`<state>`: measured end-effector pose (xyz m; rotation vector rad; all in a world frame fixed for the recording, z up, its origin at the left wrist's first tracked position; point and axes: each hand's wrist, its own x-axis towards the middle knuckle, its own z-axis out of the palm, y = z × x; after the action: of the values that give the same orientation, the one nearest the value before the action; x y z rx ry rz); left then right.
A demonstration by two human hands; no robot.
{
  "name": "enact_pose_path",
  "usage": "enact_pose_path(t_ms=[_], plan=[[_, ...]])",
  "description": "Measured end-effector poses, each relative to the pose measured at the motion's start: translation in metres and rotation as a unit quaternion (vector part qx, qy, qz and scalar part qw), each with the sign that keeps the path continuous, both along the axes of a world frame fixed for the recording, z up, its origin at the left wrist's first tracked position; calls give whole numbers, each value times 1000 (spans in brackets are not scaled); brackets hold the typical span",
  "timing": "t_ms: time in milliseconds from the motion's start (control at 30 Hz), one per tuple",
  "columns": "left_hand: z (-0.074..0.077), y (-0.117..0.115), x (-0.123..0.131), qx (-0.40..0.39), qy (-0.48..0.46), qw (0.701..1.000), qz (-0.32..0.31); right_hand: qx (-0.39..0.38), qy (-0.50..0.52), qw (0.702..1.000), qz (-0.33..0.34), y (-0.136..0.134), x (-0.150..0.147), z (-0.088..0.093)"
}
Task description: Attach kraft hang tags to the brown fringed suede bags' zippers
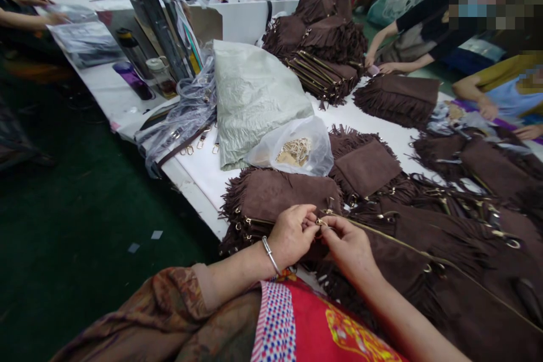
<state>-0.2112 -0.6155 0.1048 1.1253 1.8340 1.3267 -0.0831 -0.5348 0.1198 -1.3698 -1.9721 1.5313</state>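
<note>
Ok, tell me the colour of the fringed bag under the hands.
The fringed bag is dark brown; head view.

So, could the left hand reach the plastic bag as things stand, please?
Probably yes: the plastic bag lies just beyond the left hand, with only a flat brown bag between, though that hand pinches a clasp.

Between the left hand (292,235) and right hand (345,243) sits a clasp (320,222), over fringed bags (275,195) on the tabletop (199,172); behind them a plastic bag (297,150), then a folded sheet (250,96).

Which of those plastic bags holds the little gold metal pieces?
The small clear bag beside the big grey-green sack; its gold pieces show through, while the sack is opaque.
</note>
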Motion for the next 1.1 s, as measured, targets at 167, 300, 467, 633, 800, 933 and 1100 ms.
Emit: enact_pose_path(t_ms=[167,300,467,633,800,933,1100], plan=[[3,3,-4,-22,-58,998,-2,26,-6,999,-18,-2,-1,1],[7,6,-7,-32,-22,999,-2,51,-18,998,-9,-4,-2,3],[8,8,-8,-26,53,998,-18,65,-21,998,-4,-5,-1,-2],[7,10,-10,-16,156,986,-46,80,-17,996,24,-2,-1,-4],[12,15,-26,-37,239,970,-15,187,-69,966,165,10,5,5],[17,16,-42,-106,290,948,-79,303,-150,906,256,22,10,12],[27,16,-51,-128,258,952,-102,339,-195,878,277,29,17,15]])
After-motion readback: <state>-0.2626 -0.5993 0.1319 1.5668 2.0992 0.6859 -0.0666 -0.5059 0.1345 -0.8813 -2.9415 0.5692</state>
